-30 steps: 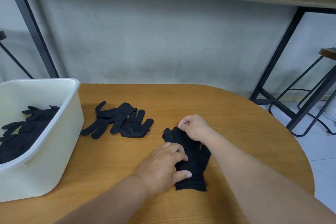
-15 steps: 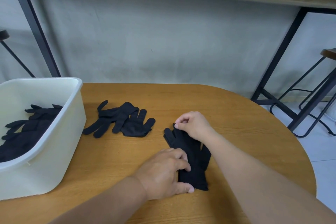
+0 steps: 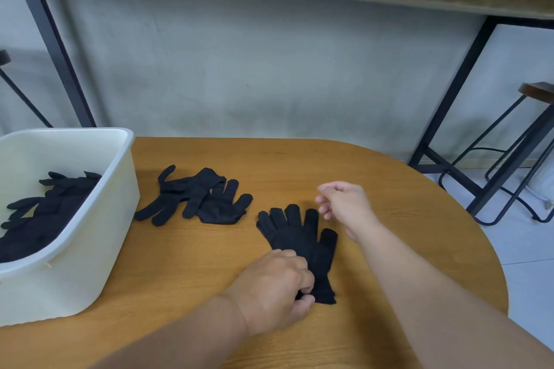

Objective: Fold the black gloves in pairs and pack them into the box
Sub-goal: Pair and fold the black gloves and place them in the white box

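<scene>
At the far left stands the box [image 3: 90,249] — a cream plastic tub with smooth, thick walls and a rounded rim. Several black gloves [image 3: 45,210] already lie inside it in a loose dark heap.

Just right of the box, on the wooden table [image 3: 419,234], lies a loose pair [image 3: 195,198] of black gloves, 1 overlapping the other, fingers splayed toward the left and far side. The knit looks soft, matte and limp, so it should crease easily and hold no shape of its own.

Next comes the pair being worked [image 3: 299,237]: stacked flat, fingers pointing away from the person, cuff toward them. Its long axis runs from near to far, leaning slightly left at the fingertip end.

The left hand [image 3: 272,287] sits at the cuff end, fingers and thumb curled and pinching the cuff edge. The right hand [image 3: 344,204] hovers just right of the glove fingertips, loosely curled and grasping nothing, clear of the fabric.

The fold probably turns on this: the cuff is already gripped, and the fingertips lie straight ahead of it along the axis. The left hand is the nearer one to carry the cuff forward, or the right could bring the fingertips back.

The table's grain is fine, its right edge rounded.
</scene>
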Tool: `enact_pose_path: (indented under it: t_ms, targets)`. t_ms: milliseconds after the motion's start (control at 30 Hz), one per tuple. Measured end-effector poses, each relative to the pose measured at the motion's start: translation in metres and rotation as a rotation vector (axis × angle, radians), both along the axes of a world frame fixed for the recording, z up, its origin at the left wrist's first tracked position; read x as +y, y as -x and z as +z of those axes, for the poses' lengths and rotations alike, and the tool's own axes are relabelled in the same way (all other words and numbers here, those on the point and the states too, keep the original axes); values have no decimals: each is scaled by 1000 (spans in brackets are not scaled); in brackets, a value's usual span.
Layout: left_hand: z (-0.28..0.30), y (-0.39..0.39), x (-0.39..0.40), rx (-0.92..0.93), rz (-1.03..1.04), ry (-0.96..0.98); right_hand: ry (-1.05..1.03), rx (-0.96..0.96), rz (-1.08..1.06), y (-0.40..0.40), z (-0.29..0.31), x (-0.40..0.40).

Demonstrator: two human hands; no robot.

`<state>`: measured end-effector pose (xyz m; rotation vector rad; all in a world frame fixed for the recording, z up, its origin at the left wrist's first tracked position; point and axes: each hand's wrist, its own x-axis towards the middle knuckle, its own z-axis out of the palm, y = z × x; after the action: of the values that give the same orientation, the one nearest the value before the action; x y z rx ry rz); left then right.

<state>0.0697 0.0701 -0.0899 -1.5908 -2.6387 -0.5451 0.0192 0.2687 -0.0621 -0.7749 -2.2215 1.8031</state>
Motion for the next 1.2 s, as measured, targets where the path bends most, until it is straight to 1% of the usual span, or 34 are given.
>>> enact_pose_path:
  t_ms: [100,167,233,333,367,433,533,567,600,700,733,767,900,967,1033,1200]
  targets:
    - [2,-1,1,4,-6,21,160,-162,181,-6,-7,-6]
    - [3,-2,0,-5,-4,29,204,-203,249,-5,-13,-10]
    - [3,-3,-1,-23,-1,30,214,-158,182,3,-17,-9]
    - [4,-4,-2,-26,-6,38,117,-81,31,13,-15,-3]
    - [4,-4,-3,-29,-6,39,122,-46,2,13,-13,-3]
    - [5,-4,-5,-42,-7,45,186,-6,33,10,-7,-7]
    - [5,-3,-8,-46,-20,59,263,-108,202,2,-8,-20]
    - [5,-3,-8,-43,-25,63,265,-136,224,1,-10,-22]
    - [5,-3,-8,-43,-27,67,249,-138,202,2,-12,-23]
    - [5,-3,-9,-64,-15,65,53,-63,-11,7,-12,-16]
    - [5,-3,-10,-73,-8,59,7,-51,-42,7,-10,-13]
    - [4,-3,-10,-79,1,49,-41,-55,-25,6,-10,-12]
    - [1,-5,-10,-99,36,16,-292,-127,181,-3,-9,-19]
    - [-1,-7,-10,-108,51,11,-379,-126,204,-5,-11,-20]
    - [-3,-10,-10,-112,65,1,-436,-141,219,-4,-14,-20]
    - [-4,-11,-11,-86,79,-10,-491,-159,266,4,-15,-26]
